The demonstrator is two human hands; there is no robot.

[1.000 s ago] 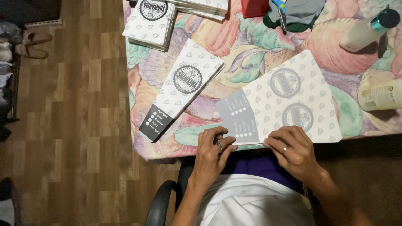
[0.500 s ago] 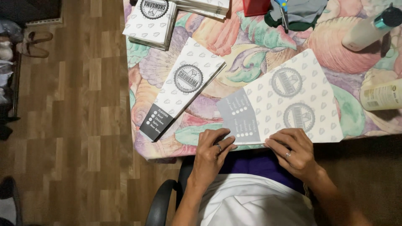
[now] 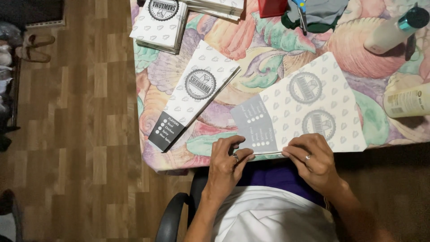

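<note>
Floorboards of brown wood (image 3: 80, 134) fill the left of the view, and beside them stands the worktop (image 3: 277, 58), draped in a cloth printed with large pastel shells. On the near edge of that cloth lies the flat paper sleeve (image 3: 309, 107), white with a small grey pattern, two round emblems and a grey panel at its left end; its lower edge sits right at the worktop's rim. The left hand (image 3: 226, 168) pinches that edge under the grey panel between thumb and fingers, a ring on one finger, while the right hand (image 3: 313, 161) presses curled fingers down along the same edge further right, also ringed. A folded sleeve (image 3: 195, 94) of the same print lies slantwise just left, apart from the first, its dark end toward the cloth's edge. A stack of finished sleeves (image 3: 160, 20) rests at the far left corner. Two containers lie on their sides at the right: a pale bottle with a teal cap (image 3: 392, 29) and a cream bottle (image 3: 407, 101); their contents cannot be seen. A black chair arm (image 3: 172, 215) shows below.
</note>
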